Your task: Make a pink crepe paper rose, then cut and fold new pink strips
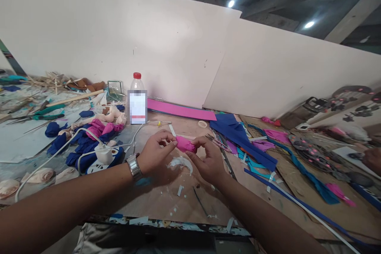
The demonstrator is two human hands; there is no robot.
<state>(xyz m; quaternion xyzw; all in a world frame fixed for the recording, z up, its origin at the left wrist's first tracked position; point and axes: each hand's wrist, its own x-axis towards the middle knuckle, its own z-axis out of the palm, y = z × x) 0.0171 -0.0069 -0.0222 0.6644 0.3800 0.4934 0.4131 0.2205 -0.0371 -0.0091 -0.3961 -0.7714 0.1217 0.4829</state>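
The pink roll is between both hands, over the tabletop, away from its front edge. The left hand pinches one end with its fingers; the right hand grips the other. It seems light, soft and easily crushed, so holding gently by the ends suits it.

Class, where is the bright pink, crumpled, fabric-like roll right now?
In the head view, the pink roll is just below the picture's centre, held between the left hand and the right hand, nearer the camera than the long, flat pink strip.
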